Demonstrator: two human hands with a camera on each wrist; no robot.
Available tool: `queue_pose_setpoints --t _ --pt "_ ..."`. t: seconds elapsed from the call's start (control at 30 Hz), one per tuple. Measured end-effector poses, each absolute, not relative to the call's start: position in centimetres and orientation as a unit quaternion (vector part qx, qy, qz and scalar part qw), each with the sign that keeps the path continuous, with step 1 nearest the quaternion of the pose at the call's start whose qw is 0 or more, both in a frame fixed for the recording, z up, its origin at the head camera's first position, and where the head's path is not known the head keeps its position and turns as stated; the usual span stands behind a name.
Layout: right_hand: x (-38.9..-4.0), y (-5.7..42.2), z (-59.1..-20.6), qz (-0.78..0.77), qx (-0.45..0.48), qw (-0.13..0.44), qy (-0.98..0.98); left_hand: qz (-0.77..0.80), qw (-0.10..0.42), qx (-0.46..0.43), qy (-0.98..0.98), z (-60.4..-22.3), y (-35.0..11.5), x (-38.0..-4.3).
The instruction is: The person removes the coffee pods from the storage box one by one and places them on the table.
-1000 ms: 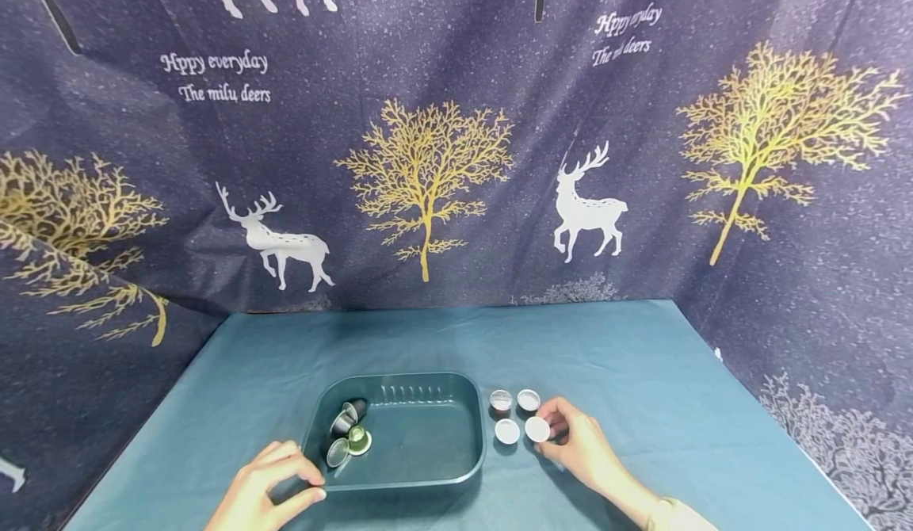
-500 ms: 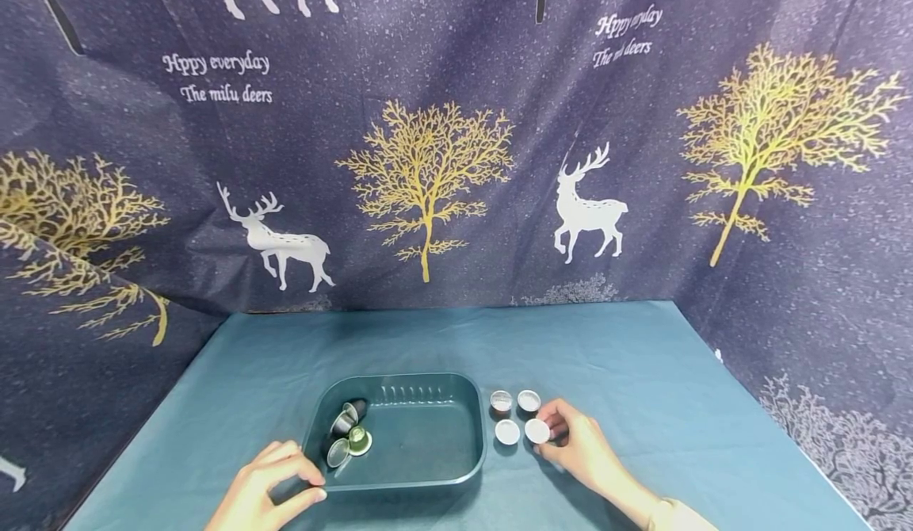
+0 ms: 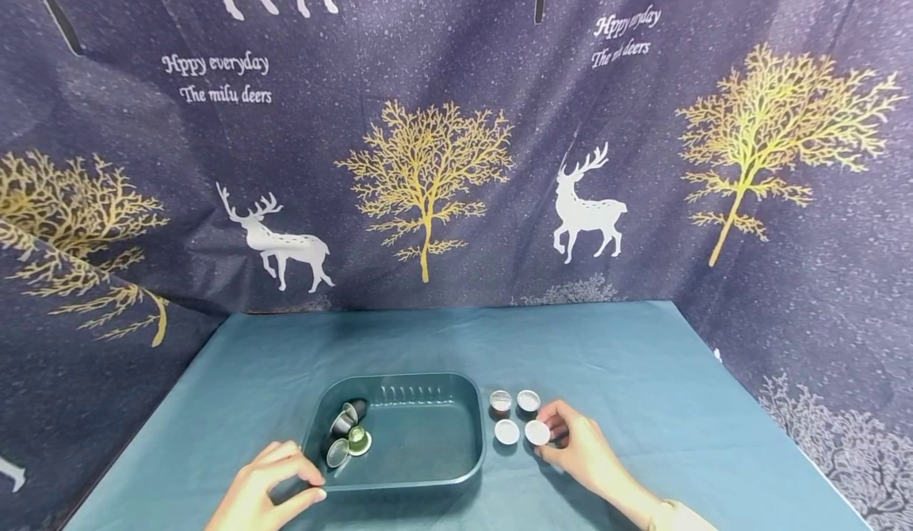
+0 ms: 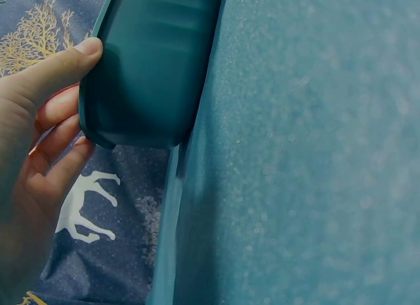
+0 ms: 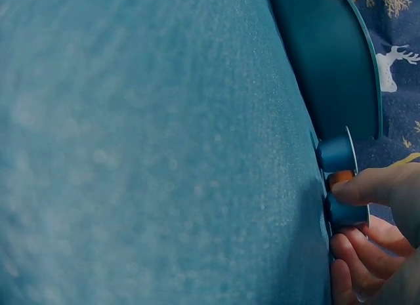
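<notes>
Left hand: at the lower left of the head view, we see the left hand (image 3: 267, 479) gripping the tray (image 3: 399, 486) by its near left corner, thumb and fingers at the rim
Right hand: lower right of centre, we find the right hand (image 3: 583, 448) pinching the blue capsule (image 3: 537, 433), its white lid facing up; whether it touches the tabletop (image 3: 613, 357) we cannot tell
Capsules outside: we count three more, a white-lidded capsule (image 3: 506, 433) just left of the pinched one, a clear-topped capsule (image 3: 501, 402) and a pale-lidded capsule (image 3: 529, 401) above them in the frame
Tray contents: capsules cluster at its left end, among them a green capsule (image 3: 359, 439)
Backdrop: we see dark cloth (image 3: 464, 55) printed with deer and golden trees
</notes>
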State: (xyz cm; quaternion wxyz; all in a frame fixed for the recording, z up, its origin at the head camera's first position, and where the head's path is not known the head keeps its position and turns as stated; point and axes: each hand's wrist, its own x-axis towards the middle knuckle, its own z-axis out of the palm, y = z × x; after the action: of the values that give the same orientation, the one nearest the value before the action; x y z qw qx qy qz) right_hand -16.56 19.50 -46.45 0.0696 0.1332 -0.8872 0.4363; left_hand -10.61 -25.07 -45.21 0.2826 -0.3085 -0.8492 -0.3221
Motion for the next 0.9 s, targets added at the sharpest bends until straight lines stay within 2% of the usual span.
queue_pose_setpoints --t 0.9 --pt "-16.50 19.53 -46.53 0.423 0.141 0.078 -0.892 -0.323 0.283 -0.303 -0.851 -45.18 -24.98 -10.52"
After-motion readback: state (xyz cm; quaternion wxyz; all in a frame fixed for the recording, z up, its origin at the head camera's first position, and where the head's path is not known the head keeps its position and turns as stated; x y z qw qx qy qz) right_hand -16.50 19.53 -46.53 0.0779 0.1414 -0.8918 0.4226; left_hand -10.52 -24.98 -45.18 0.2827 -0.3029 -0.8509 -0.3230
